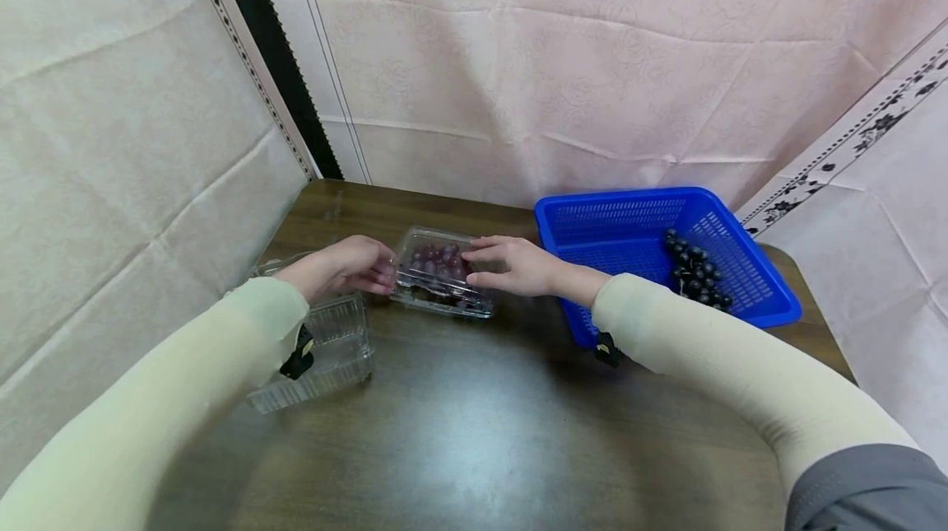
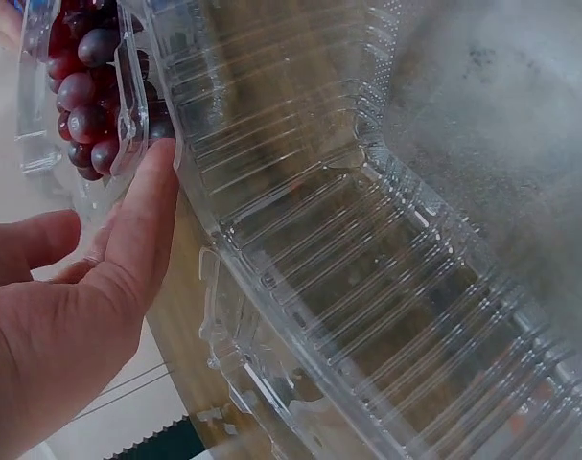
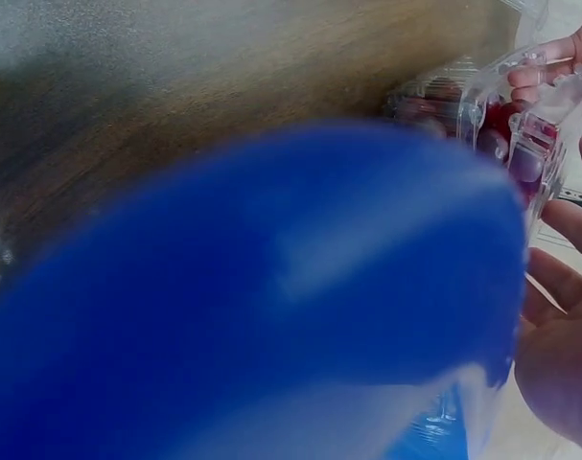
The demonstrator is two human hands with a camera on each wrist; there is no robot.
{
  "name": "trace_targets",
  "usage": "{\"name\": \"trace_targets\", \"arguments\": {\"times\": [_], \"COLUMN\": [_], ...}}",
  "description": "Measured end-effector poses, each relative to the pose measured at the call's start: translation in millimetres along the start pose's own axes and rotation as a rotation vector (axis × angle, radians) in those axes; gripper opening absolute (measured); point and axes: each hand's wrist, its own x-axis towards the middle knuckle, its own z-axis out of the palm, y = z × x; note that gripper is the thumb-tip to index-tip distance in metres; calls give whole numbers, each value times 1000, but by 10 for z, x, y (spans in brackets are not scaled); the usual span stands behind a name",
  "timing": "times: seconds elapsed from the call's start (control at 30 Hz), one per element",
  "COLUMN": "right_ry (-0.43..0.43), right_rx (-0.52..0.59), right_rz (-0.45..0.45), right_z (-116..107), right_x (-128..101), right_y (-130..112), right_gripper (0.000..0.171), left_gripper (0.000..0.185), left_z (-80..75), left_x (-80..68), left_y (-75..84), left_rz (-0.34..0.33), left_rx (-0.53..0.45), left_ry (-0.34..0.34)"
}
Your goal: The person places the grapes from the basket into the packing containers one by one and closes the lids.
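With both hands on the closed grape clamshell [image 1: 443,272] mid-table, left hand [image 1: 348,266] pinching its edge, right hand [image 1: 514,265] loosely cupping it, lid-opening looks underway; next likely needs prying the latch.

In the right wrist view we get the blue basket [image 3: 271,287] as an out-of-focus mass covering most of the frame, and the right hand [image 3: 564,326] is cut by the edge. Left sleeve [image 1: 244,325] hides part of the empty clear box [image 1: 336,350]. We can't tell whether the grape clamshell [image 1: 443,272] lid is latched.
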Motion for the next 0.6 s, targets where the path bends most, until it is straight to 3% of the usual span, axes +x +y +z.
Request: {"name": "trace_targets", "arguments": {"times": [0.2, 0.37, 0.6], "right_ry": [-28, -39, -37], "right_rx": [-54, -81, -102], "right_rz": [-10, 7, -11], "right_z": [7, 11, 30], "right_x": [-9, -18, -21], "right_y": [-26, -41, -24], "right_gripper": [59, 61, 62], "left_gripper": [56, 60, 68], "left_z": [-30, -72, -135], "left_x": [-60, -88, -117], "left_y": [13, 18, 5], "left_rz": [-3, 28, 53], "left_rx": [9, 90, 119], "left_ry": [-17, -105, -192]}}
